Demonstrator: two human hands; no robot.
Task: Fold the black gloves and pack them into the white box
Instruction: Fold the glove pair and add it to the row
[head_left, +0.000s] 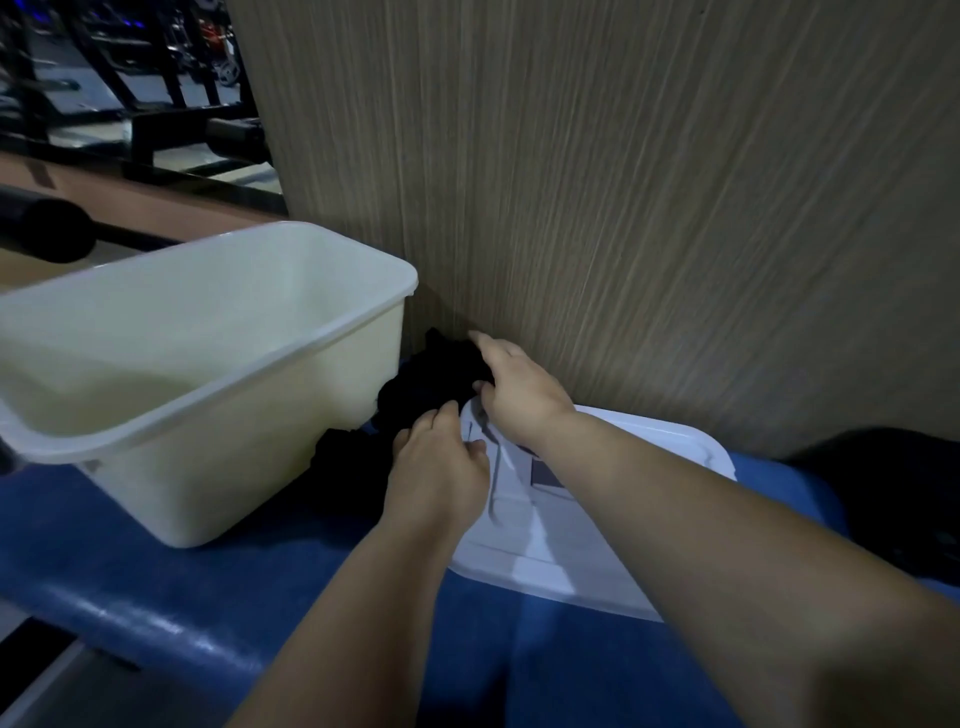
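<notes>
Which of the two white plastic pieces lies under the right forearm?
The flat white lid, right of the black gloves. The deep white box stands open to their left, with no arm over it.

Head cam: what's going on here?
A person's left hand and right hand are on the pile of black gloves, which lies on a blue padded surface between the white box and a white lid. Whether they grip it is unclear. No gloves show inside the box yet.
</notes>
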